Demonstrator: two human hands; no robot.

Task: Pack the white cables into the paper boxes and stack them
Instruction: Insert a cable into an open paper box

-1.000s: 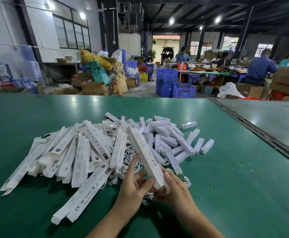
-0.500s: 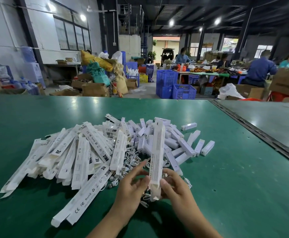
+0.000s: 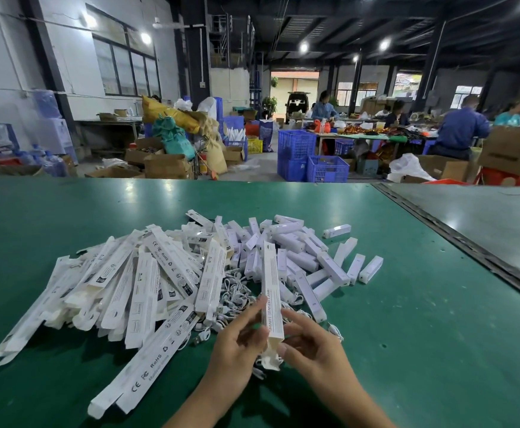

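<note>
Hands, left hand (image 3: 237, 344) and right hand (image 3: 311, 347), pinch upright paper box (image 3: 271, 291).

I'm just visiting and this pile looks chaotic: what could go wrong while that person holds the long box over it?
The paper box is held only near its lower end by the left hand and right hand, so it might tip or slip. Its bottom flap looks open; anything put in could drop out. The white cables lie tangled, so pulling one may drag others.

Matt paper box (image 3: 271, 291), glossy green table (image 3: 407, 319)
</note>
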